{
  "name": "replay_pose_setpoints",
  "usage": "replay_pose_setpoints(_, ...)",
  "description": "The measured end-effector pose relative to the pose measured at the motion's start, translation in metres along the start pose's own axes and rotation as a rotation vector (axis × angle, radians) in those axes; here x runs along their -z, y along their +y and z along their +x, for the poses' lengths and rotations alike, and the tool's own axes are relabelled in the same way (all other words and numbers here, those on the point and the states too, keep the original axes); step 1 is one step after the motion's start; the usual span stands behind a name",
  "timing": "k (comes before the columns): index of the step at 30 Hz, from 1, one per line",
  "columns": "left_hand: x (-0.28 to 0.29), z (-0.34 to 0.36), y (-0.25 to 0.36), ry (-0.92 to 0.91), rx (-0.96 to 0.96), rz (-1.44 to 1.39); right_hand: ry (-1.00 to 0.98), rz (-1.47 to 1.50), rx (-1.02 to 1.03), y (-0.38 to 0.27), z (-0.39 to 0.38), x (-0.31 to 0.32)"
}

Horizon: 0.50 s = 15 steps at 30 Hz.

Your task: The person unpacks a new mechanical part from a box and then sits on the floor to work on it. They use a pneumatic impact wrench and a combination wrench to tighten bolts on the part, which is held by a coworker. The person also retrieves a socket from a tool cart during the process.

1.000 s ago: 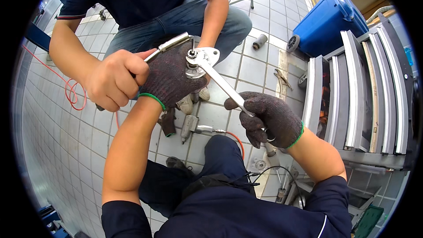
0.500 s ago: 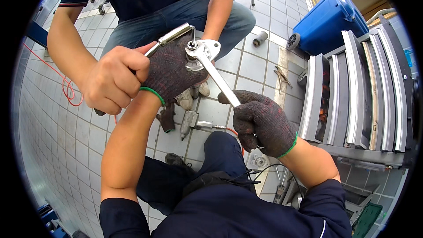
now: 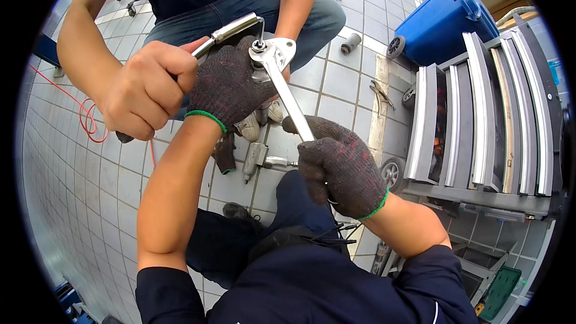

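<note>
My right hand (image 3: 345, 174), in a dark knit glove with a green cuff, is closed round the lower shaft of a silver wrench (image 3: 291, 99). The wrench's ring end sits over the top of a silver metal mount (image 3: 282, 53), which has a flange with a hole. My left hand (image 3: 225, 81), gloved alike, is closed against the mount's left side, its fingertips partly hidden. Opposite me, a co-worker's right hand (image 3: 150, 87) grips a long-handled tool (image 3: 234, 29) whose bent hex key enters the mount's centre. The co-worker's other hand is mostly hidden behind the mount.
An air impact wrench (image 3: 255, 161) and a dark glove (image 3: 225, 153) lie on the tiled floor below the hands. Pliers (image 3: 382, 93) and a metal cylinder (image 3: 351, 43) lie farther right. A tool cabinet (image 3: 480, 120) with pulled-out drawers and a blue bin (image 3: 444, 21) stand at right.
My right hand and the wrench's handle have swung a little to the left. The mount and the co-worker's tool sit slightly higher and further left in view.
</note>
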<state>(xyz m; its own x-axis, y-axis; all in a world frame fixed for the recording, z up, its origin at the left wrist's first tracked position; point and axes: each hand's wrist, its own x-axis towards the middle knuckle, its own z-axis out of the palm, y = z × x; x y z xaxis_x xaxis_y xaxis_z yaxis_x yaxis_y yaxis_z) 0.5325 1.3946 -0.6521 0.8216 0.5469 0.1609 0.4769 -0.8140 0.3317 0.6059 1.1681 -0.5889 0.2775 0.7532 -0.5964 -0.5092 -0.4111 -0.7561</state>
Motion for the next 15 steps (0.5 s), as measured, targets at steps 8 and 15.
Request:
replay_pose_setpoints(8,-0.007,-0.001,-0.003,-0.001,-0.039,0.026,0.033,0.069,0.03,0.011,-0.003,-0.014)
replay_pose_setpoints(15,-0.006,-0.001,-0.005,-0.006,-0.062,0.06,0.075,-0.055,0.123,0.02,-0.004,-0.027)
